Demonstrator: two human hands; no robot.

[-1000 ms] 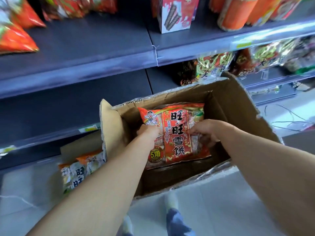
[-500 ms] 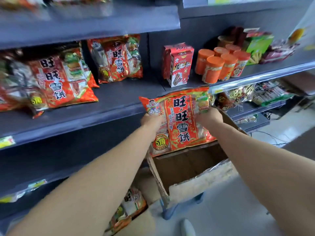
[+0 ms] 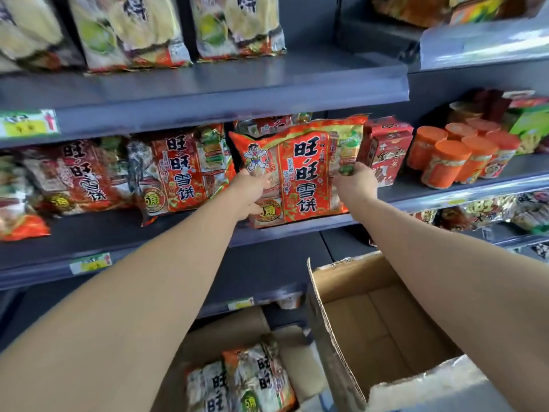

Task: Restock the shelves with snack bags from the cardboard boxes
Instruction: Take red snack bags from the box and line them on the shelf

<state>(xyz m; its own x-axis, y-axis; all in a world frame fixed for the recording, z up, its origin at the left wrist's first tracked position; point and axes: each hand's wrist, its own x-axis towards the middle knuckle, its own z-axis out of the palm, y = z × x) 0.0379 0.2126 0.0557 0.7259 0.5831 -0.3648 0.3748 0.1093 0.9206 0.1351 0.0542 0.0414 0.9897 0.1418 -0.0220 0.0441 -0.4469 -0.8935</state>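
Note:
A big red snack bag [image 3: 303,171] with black characters stands upright at the front of the middle grey shelf [image 3: 297,230]. My left hand [image 3: 249,194] grips its left edge and my right hand [image 3: 355,179] grips its right edge. Its bottom touches the shelf board. Two matching red bags [image 3: 181,171] lean on the same shelf to the left. Below, an open cardboard box [image 3: 383,328] shows a bare bottom. A second box [image 3: 228,334] to its left holds pale snack bags [image 3: 246,382].
Red cartons [image 3: 386,150] and orange-lidded tubs [image 3: 457,159] stand right of the held bag. The upper shelf [image 3: 208,93] carries yellow-green snack bags [image 3: 130,28]. More packets [image 3: 493,212] lie on the lower right shelf.
Both hands lifted the red bag out of the right box, raised it and carried it up to the middle shelf. The view tilted up from the box to the shelves.

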